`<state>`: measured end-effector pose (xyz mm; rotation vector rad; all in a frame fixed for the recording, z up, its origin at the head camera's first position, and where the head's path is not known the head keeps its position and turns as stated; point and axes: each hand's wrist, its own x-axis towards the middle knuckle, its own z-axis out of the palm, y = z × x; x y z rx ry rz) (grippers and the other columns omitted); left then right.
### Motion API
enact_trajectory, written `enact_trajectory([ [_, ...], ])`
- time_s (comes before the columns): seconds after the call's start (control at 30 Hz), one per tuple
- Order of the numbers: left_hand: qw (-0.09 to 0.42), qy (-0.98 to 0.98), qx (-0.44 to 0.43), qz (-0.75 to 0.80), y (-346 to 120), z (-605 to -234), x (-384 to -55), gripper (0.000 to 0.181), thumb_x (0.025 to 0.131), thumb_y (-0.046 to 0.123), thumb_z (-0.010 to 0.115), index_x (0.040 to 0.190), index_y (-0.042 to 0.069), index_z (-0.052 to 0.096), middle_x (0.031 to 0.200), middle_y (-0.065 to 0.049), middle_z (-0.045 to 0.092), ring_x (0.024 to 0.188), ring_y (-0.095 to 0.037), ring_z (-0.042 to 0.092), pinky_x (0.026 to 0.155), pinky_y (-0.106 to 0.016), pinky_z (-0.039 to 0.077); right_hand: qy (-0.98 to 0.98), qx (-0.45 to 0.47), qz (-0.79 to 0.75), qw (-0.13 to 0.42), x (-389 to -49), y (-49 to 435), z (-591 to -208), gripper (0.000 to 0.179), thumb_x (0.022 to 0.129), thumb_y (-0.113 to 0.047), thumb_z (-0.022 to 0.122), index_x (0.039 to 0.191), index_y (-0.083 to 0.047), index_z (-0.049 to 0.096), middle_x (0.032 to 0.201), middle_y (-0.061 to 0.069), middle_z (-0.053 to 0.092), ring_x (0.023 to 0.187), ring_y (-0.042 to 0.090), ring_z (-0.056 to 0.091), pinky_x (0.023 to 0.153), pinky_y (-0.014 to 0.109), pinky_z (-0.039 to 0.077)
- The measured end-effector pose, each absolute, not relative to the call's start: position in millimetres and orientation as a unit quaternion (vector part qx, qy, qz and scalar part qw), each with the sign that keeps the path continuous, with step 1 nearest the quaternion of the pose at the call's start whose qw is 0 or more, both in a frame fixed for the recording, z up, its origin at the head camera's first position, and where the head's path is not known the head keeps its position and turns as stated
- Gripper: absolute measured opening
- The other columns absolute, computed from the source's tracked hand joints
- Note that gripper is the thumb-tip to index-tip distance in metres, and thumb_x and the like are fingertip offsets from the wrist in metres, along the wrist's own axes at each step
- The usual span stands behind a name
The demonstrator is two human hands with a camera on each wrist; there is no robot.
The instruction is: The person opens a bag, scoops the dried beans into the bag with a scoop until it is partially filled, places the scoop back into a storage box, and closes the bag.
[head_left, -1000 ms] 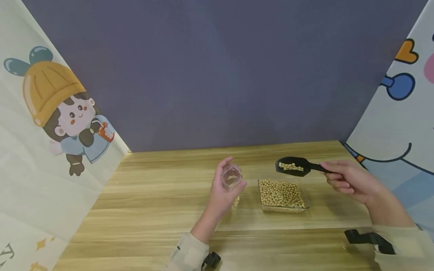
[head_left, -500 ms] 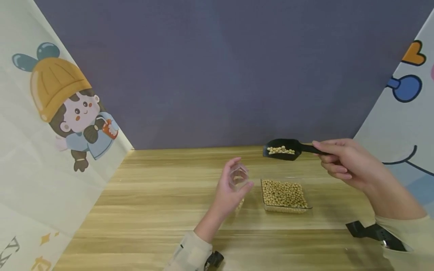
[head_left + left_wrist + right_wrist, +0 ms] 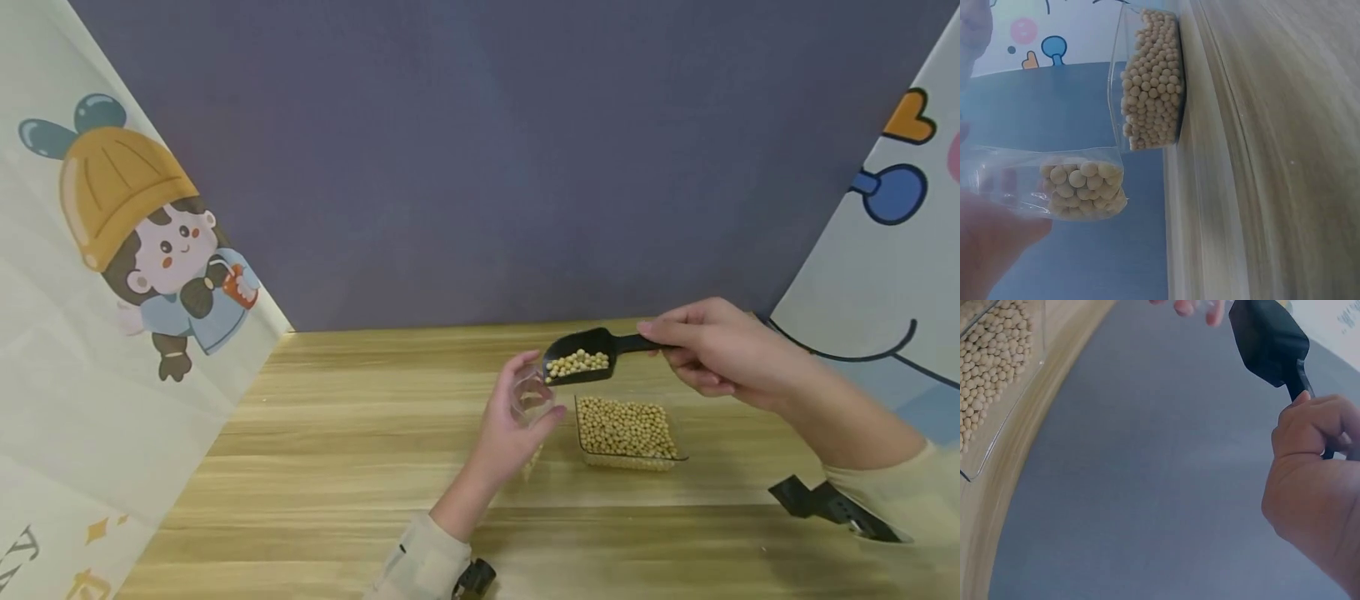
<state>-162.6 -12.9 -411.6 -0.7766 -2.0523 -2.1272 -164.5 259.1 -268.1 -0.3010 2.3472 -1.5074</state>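
Note:
A clear plastic bag stands upright in my left hand, its mouth held round by the curled fingers and thumb. Soybeans fill its bottom part, below the hand. My right hand grips the handle of a black scoop, thumb along the top. Soybeans lie in the scoop, gathered toward its lip. That lip is tilted down at the bag's mouth, close to the left fingertips. In the right wrist view only the scoop's underside and back show.
A clear rectangular container full of soybeans stands on the wooden table, just right of the bag. A dark panel rises behind the table. Printed sheets with cartoon figures flank both sides.
My right hand has carried the scoop up and left, from above the container to the bag's mouth, and tilted its lip down. The left hand keeps holding the bag in nearly the same place.

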Motion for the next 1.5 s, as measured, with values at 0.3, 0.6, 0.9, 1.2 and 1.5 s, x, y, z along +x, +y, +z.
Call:
enact_trajectory([
  [0.3, 0.029, -0.663, -0.256, -0.703, -13.0, -409.2, -158.8, 0.074, 0.091, -0.001, 0.074, 0.155, 0.012, 0.041, 0.148, -0.017, 0.057, 0.129, -0.022, 0.059, 0.114, -0.046, 0.052, 0.846, -0.099, -0.484, 0.199, -163.2, 241.8, -255.1, 0.04, 0.112, -0.034, 0.053, 0.104, 0.003, 0.065, 0.059, -0.005, 0.033, 0.045, 0.01, 0.026, 0.04, 0.03, 0.028],
  [0.6, 0.063, -0.681, -0.267, -0.679, -13.2, -411.7, -161.6, 0.069, 0.09, 0.001, 0.076, 0.152, 0.009, 0.045, 0.145, -0.016, 0.062, 0.119, -0.017, 0.062, 0.108, -0.049, 0.054, 0.857, -0.096, -0.467, 0.197, -161.5, 237.4, -243.9, 0.042, 0.111, -0.037, 0.055, 0.107, 0.004, 0.067, 0.061, -0.004, 0.037, 0.045, 0.011, 0.027, 0.04, 0.03, 0.029],
  [0.9, 0.084, -0.694, -0.255, -0.668, -17.6, -413.8, -162.8, 0.071, 0.089, 0.001, 0.076, 0.152, 0.008, 0.045, 0.135, -0.019, 0.066, 0.115, -0.035, 0.064, 0.106, -0.04, 0.055, 0.859, -0.101, -0.47, 0.174, -161.9, 242.9, -247.2, 0.042, 0.111, -0.038, 0.054, 0.085, -0.006, 0.058, 0.058, -0.004, 0.031, 0.045, 0.013, 0.027, 0.04, 0.034, 0.032],
  [1.2, 0.086, -0.68, -0.251, -0.683, -21.3, -412.3, -168.7, 0.069, 0.091, 0.002, 0.075, 0.152, 0.009, 0.044, 0.127, -0.028, 0.062, 0.114, -0.028, 0.063, 0.107, -0.037, 0.054, 0.854, -0.072, -0.49, 0.16, -168.6, 282.4, -277.6, 0.043, 0.113, -0.038, 0.049, 0.111, 0.002, 0.065, 0.056, -0.007, 0.03, 0.044, 0.011, 0.028, 0.04, 0.038, 0.033],
  [1.5, 0.09, -0.676, -0.261, -0.683, -23.6, -411.0, -169.8, 0.069, 0.091, -0.002, 0.073, 0.153, 0.005, 0.042, 0.128, -0.03, 0.061, 0.116, -0.037, 0.061, 0.108, -0.047, 0.054, 0.878, -0.04, -0.451, 0.153, -164.9, 320.6, -329.2, 0.049, 0.113, -0.043, 0.049, 0.074, -0.013, 0.042, 0.054, -0.007, 0.03, 0.044, 0.011, 0.028, 0.041, 0.036, 0.033],
])
